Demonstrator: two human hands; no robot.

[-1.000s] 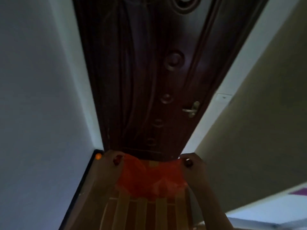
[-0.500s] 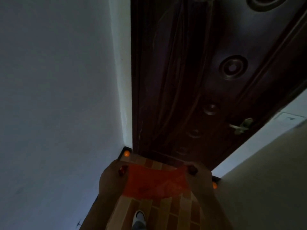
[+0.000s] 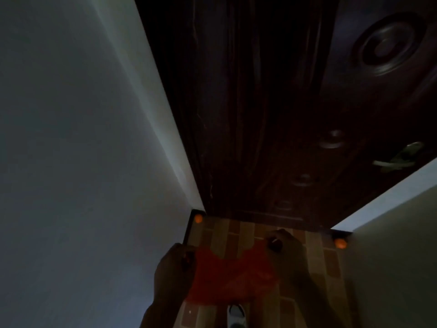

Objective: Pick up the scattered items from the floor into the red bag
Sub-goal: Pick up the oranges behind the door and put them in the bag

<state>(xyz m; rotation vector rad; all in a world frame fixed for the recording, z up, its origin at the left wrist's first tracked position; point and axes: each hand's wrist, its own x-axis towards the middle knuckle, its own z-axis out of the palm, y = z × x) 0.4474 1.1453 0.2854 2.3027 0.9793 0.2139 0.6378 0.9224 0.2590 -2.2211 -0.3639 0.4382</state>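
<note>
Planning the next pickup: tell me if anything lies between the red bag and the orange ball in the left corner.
Nothing visible does. Bare tiled floor separates the red bag from the orange ball by the door.

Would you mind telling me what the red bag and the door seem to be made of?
The red bag looks like thin plastic film: translucent, crinkled, sagging between the left hand and right hand. The door has dark glossy embossed panels with wood-grain streaks; whether wood or coated metal is unclear in this dim light.

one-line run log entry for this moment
left hand + right hand: hold thin red plastic bag open | small orange balls: on floor
</note>
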